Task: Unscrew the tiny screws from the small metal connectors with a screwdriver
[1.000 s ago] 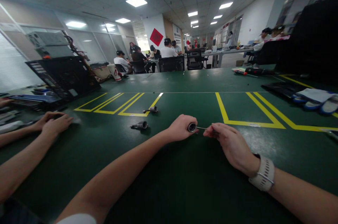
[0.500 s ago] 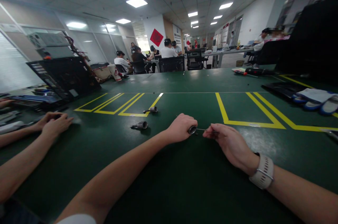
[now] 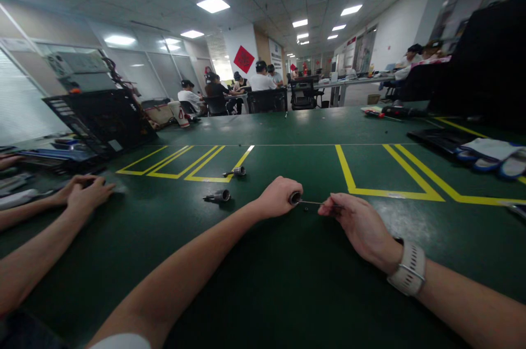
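My left hand (image 3: 278, 196) is wrapped round a hole saw (image 3: 295, 198), its open round mouth facing right. Fingers and thumb of my right hand (image 3: 361, 223) pinch a thin metal rod, like a hex key (image 3: 311, 203). The rod's far end reaches the mouth of the hole saw; whether its tip is inside I cannot tell. Below the rod lies a tiny dark ring-like part (image 3: 306, 209) on the green table. Two more hole saws lie left of my left hand, a nearer one (image 3: 219, 195) and a farther one (image 3: 237, 171) beside yellow tape.
A co-worker's hands (image 3: 88, 193) rest on the table (image 3: 287, 283) at the left. A black computer case (image 3: 98, 119) stands beyond them. On the right are gloves (image 3: 493, 154), a black tray (image 3: 435, 141) and a screwdriver (image 3: 380, 114). Yellow tape (image 3: 394, 193) marks boxes.
My left hand has shifted slightly left with the hole saw, and its mouth now faces me less. More of the rod shows between my hands. The right hand has barely moved.
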Motion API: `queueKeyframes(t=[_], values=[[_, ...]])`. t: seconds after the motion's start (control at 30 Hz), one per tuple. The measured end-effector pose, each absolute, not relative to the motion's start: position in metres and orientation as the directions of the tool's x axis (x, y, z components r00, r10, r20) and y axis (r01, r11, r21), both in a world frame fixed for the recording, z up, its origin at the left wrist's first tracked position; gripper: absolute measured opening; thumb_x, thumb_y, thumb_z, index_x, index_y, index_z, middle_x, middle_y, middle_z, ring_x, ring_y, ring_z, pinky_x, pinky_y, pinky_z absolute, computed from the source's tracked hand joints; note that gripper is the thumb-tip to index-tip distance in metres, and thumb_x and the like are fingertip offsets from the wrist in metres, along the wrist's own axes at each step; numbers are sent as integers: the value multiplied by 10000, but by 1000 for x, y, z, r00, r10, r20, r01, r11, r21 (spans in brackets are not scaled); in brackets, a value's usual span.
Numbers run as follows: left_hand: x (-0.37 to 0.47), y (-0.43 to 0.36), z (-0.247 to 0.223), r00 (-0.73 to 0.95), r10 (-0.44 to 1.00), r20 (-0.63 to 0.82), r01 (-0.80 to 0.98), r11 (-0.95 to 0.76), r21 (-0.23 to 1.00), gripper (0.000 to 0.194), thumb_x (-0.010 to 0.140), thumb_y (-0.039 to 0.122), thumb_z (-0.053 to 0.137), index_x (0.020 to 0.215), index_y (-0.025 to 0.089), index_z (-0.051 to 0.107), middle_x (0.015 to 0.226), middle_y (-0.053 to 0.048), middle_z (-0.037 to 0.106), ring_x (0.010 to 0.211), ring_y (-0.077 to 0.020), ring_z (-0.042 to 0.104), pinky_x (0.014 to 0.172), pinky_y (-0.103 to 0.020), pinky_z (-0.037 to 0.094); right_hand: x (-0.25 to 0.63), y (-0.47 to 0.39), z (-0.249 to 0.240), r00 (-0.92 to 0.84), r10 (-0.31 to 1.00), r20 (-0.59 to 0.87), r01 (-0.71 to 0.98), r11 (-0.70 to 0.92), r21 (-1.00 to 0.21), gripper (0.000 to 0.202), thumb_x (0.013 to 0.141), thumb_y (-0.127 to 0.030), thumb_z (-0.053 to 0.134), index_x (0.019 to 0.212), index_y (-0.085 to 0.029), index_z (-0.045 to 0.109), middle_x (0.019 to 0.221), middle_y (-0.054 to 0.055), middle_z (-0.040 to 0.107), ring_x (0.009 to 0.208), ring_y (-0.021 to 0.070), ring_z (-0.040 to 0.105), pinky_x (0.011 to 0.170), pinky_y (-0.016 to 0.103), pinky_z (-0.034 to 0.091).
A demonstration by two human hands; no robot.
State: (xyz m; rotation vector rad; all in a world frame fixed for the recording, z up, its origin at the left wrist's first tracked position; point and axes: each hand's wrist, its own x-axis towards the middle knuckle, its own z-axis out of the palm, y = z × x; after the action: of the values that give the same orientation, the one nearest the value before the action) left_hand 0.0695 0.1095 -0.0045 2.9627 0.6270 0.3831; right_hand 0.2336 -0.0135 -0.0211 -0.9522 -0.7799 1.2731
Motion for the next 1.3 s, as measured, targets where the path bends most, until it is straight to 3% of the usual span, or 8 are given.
queueKeyframes(t=[0.33, 0.43, 0.57, 0.67, 0.83, 1.07, 1.2, 1.3], values=[[62, 121, -10, 790, 584, 189, 433, -749, 501, 162, 717, 269, 641, 721, 152, 527, 689, 30, 517, 614, -98, 472, 562, -214, 353, 230, -18, -20, 164, 984, 69, -107, 87, -990, 244, 791, -361, 564, 665, -172, 652, 697, 36, 635, 761, 199, 570, 804, 386, 396], [62, 124, -11, 788, 593, 164, 424, -717, 553, 228, 703, 324, 667, 728, 150, 522, 701, 28, 509, 635, -106, 475, 565, -219, 357, 231, -18, -22, 198, 977, 78, -57, 90, -994, 241, 803, -380, 548, 730, -177, 654, 774, 41, 642, 824, 209, 569, 818, 392, 396], [62, 124, -10, 817, 560, 137, 421, -741, 523, 356, 633, 413, 725, 775, 154, 527, 781, 9, 513, 703, -130, 482, 601, -234, 364, 232, -16, -26, 342, 936, 84, -13, 94, -995, 211, 777, -376, 583, 861, -192, 639, 914, 48, 638, 919, 221, 555, 825, 387, 406], [63, 122, -11, 878, 458, 142, 352, -816, 460, 423, 593, 469, 739, 783, 154, 531, 846, -12, 502, 765, -148, 478, 649, -246, 375, 232, -15, -27, 388, 920, 51, 13, 50, -999, 230, 773, -375, 585, 918, -200, 621, 977, 53, 632, 948, 224, 558, 851, 398, 412], [66, 118, -19, 924, 346, 164, 248, -867, 432, 440, 611, 520, 707, 774, 156, 521, 894, -36, 494, 806, -160, 474, 679, -253, 392, 231, -12, -27, 335, 937, 96, 130, 56, -990, 251, 836, -391, 490, 990, -227, 603, 1053, 46, 622, 1016, 220, 552, 896, 408, 398], [67, 113, -22, 913, 330, 240, 190, -864, 466, 619, 560, 633, 674, 926, 157, 521, 936, -64, 525, 852, -199, 500, 742, -306, 418, 218, -1, -27, 188, 967, 173, 300, 111, -948, 245, 813, -405, 511, 953, -216, 579, 988, 37, 621, 965, 221, 565, 843, 386, 424], [62, 107, -20, 874, 350, 337, 172, -872, 459, 612, 697, 675, 509, 1040, 168, 496, 994, -82, 535, 914, -215, 502, 832, -354, 397, 208, 7, -20, 123, 975, 186, 384, 126, -914, 267, 811, -425, 507, 963, -213, 564, 965, 35, 623, 931, 217, 579, 821, 385, 434], [55, 101, -20, 728, 478, 491, 252, -853, 457, 455, 828, 593, 375, 930, 167, 497, 911, -67, 523, 852, -191, 490, 797, -341, 401, 204, 14, -15, 128, 968, 214, 451, 135, -882, 323, 802, -462, 507, 993, -207, 566, 1004, 56, 627, 952, 230, 580, 820, 397, 439]])
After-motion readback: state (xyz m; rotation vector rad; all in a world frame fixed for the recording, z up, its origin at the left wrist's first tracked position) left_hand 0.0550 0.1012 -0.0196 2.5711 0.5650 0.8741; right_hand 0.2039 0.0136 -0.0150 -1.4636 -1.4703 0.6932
